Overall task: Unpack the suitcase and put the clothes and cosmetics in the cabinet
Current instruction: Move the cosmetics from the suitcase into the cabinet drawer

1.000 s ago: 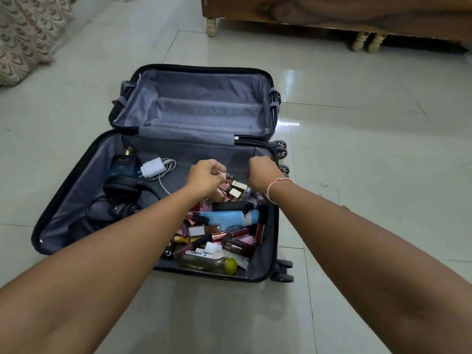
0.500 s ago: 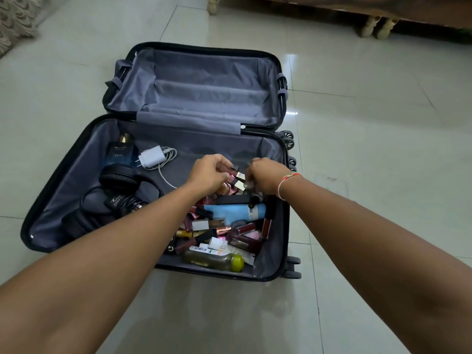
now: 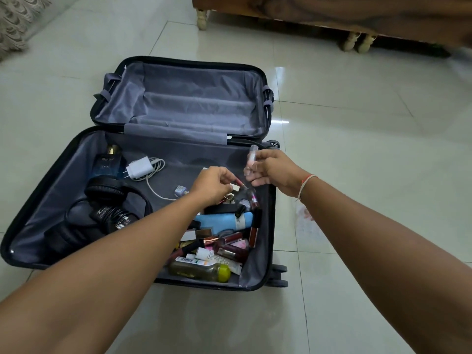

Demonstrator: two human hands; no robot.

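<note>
Over the open suitcase (image 3: 46, 180), the right hand (image 3: 274, 172) grips a clear tube (image 3: 251, 159); the left hand (image 3: 213, 187) pinches what looks like a red lipstick (image 3: 239, 182).

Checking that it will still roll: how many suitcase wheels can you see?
3 wheels: one beside the hinge on the suitcase's right side, and two at its near right corner, one above the other. More may be hidden under the shell.
</note>
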